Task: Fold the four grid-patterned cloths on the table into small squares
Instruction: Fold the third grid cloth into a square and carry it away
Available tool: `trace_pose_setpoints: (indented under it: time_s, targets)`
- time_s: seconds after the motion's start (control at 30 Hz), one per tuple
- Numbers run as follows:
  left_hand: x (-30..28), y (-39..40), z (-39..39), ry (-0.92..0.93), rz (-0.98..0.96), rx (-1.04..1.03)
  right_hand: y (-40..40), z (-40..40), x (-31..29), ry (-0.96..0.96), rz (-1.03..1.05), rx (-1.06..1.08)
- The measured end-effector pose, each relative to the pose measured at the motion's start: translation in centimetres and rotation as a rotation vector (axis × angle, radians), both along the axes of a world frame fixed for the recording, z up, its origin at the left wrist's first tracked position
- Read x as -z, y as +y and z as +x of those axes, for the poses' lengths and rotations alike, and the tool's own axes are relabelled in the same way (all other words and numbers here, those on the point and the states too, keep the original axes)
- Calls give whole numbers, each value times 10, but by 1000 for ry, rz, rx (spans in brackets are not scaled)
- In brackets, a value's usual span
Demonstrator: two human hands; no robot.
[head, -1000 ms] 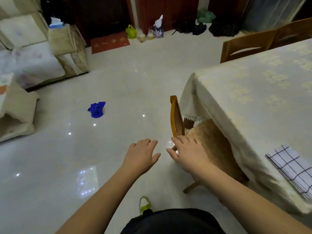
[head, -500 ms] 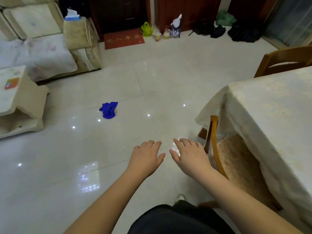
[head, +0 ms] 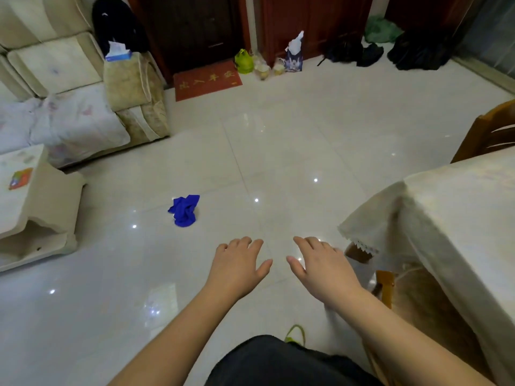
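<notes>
Left hand [head: 237,263], right hand [head: 323,267]: empty, fingers relaxed.

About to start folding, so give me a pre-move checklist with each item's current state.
1. Left hand free: ok, fingers relaxed, holding nothing.
2. Right hand free: ok, open over the floor.
3. Grid-patterned cloths in sight: not ok, none shows in this view.
4. Table within view: ok, its covered corner is at right.
5. Hands over the table: not ok, both are left of it.
6. Floor path: cannot tell; a blue cloth lies ahead.
</notes>
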State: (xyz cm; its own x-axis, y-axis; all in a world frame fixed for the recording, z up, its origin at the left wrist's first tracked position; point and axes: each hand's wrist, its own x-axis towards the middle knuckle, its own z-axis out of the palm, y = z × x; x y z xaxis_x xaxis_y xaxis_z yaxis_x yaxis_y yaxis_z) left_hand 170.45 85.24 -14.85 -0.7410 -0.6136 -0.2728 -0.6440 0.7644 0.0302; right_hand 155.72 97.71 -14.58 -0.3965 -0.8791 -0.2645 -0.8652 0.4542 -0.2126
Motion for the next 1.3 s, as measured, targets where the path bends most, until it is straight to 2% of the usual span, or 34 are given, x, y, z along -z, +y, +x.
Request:
trace_pose_setpoints:
  time_s: [0.13, 0.53, 0.83, 1.13, 1.3]
  targets:
    - [-1, -30, -38, 28, 36, 5, -31, -31, -8, -3, -12, -3]
    - [10, -160, -185, 74, 88, 187, -126, -154, -1, 22, 19, 235]
    - [-20, -289, -310, 146, 59, 373, -214, -244, -15, 80, 27, 489]
    - [-16, -306, -437, 130, 143, 557, -236, -339, -11, 55, 10, 653]
    - [-9, -304, -525, 78, 94, 652, -232, -413, 0, 62, -4, 726]
